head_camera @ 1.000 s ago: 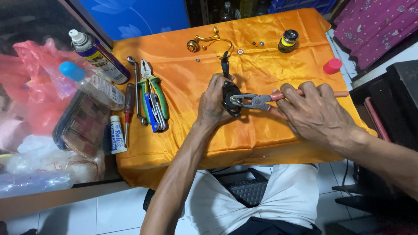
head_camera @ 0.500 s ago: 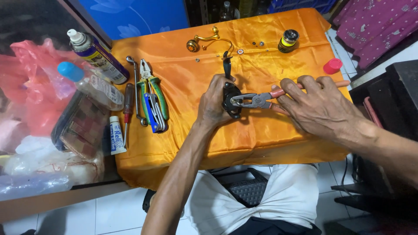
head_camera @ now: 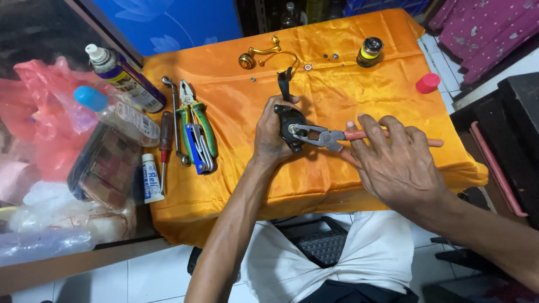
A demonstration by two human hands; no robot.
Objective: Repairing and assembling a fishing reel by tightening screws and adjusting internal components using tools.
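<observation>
Since a second ago, my right hand (head_camera: 398,165) has slid back along the red-handled pliers (head_camera: 337,136), fingers now spread over the grips rather than curled tight; the left hand (head_camera: 272,137) has hardly shifted.

From the remote seat, going left to right. Beyond the bench's left edge lies a pink plastic bag (head_camera: 42,112), and beside it a dark spray can (head_camera: 123,76) with a white cap and a yellow-banded label, tilted toward the far-left corner. Below that, a clear bottle (head_camera: 115,115) with a blue cap lies on its side, its label pale with small print. Near the front-left corner lies a small white tube (head_camera: 150,178) with blue lettering. On the orange cloth (head_camera: 236,185) along the left edge sit a red-handled screwdriver (head_camera: 164,134), green-handled pliers (head_camera: 196,120) and a blue folding key set (head_camera: 197,151).

At mid-bench my left hand is clenched around a black fishing reel body (head_camera: 291,124), its stem pointing toward the far edge. The pliers' steel nose bites a fitting on the reel's side. My right hand rests on the handles, grip loose.

Toward the far edge: a gold crank handle (head_camera: 259,55), then a small black-and-yellow spool (head_camera: 370,51). A red cap (head_camera: 428,83) sits at the right edge.
</observation>
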